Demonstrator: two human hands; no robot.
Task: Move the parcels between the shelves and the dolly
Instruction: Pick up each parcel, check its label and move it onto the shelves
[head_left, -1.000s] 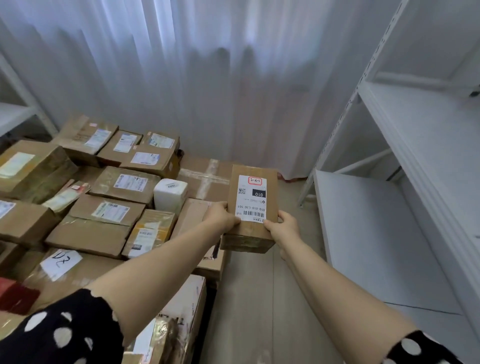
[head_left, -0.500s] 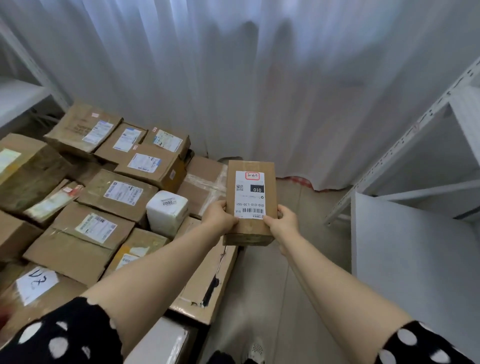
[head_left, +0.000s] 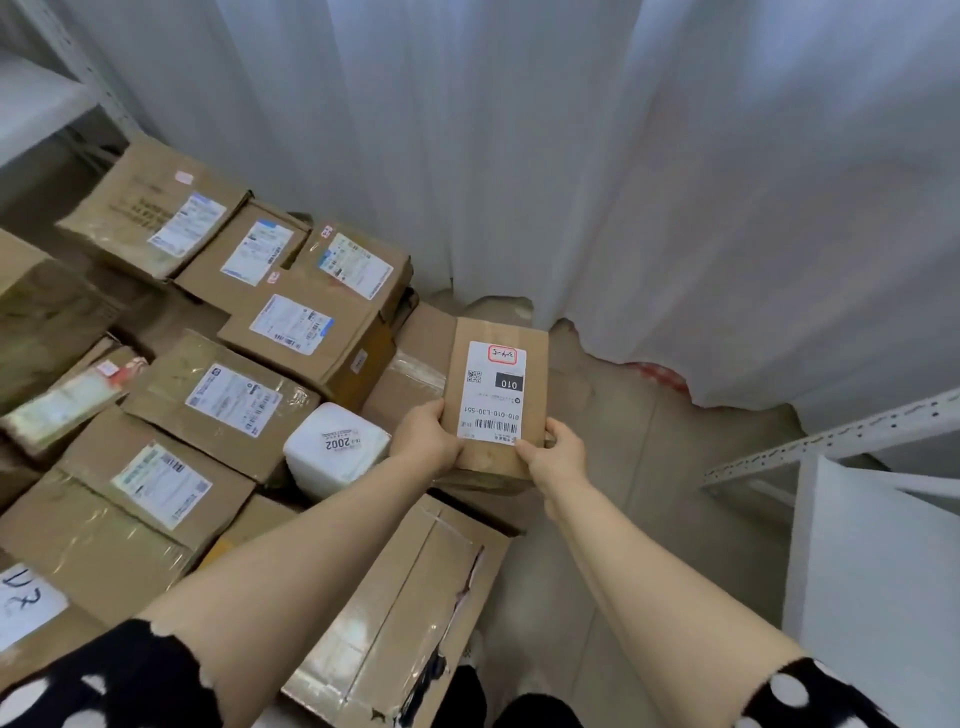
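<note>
I saw the parcel (head_left: 493, 384) held straight ahead, long axis pointing away, left hand (head_left: 423, 441) and right hand (head_left: 556, 460) gripping its near corners equally; the shelf (head_left: 872, 597) lay rightward.

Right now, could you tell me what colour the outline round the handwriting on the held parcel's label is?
Red outline on the parcel; head view shows it best.

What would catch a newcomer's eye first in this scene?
The small brown parcel with a white barcode label stands out at centre, its near end gripped by the left hand and right hand. To its left lies a crowded pile of taped cardboard parcels, with a white foam box marked 2002 among them. A white curtain hangs behind.
</note>
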